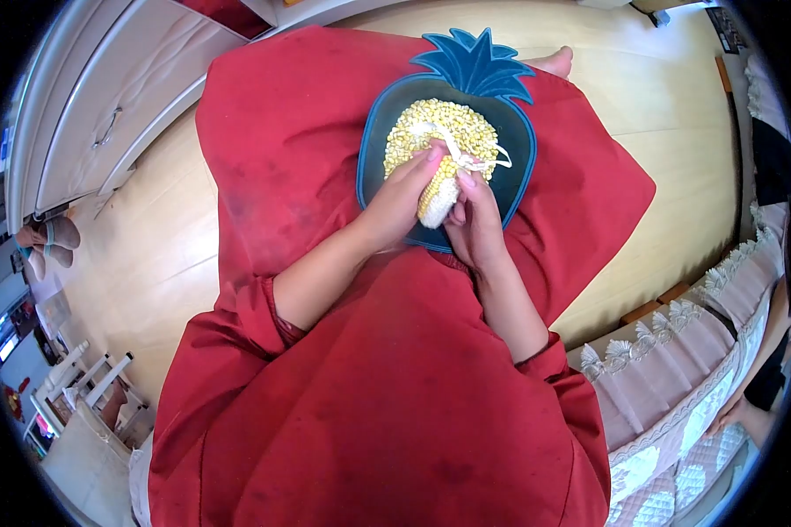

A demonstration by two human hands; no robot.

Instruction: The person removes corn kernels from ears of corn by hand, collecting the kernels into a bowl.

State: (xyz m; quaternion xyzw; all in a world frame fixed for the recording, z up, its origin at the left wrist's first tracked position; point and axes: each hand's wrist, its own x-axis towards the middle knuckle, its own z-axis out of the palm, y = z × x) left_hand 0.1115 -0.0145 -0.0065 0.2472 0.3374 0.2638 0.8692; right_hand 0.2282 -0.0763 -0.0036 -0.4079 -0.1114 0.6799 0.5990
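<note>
A corn cob is held between my two hands, low over a pineapple-shaped tray. Its left side carries yellow kernels, while the right side and lower tip are bare and whitish. My left hand is closed around the cob from the left, thumb on the kernels. From the right, my right hand grips the cob with thumb and curled fingers. Pale strips of husk hang from the cob's far end. Loose corn kernels are heaped in the dark blue-green tray, which rests on my lap.
A red garment covers my lap and arms. At the left stand white drawers and a pair of slippers. A frilled, quilted sofa cover is at the right, with another person's hand beside it. Pale floor surrounds me.
</note>
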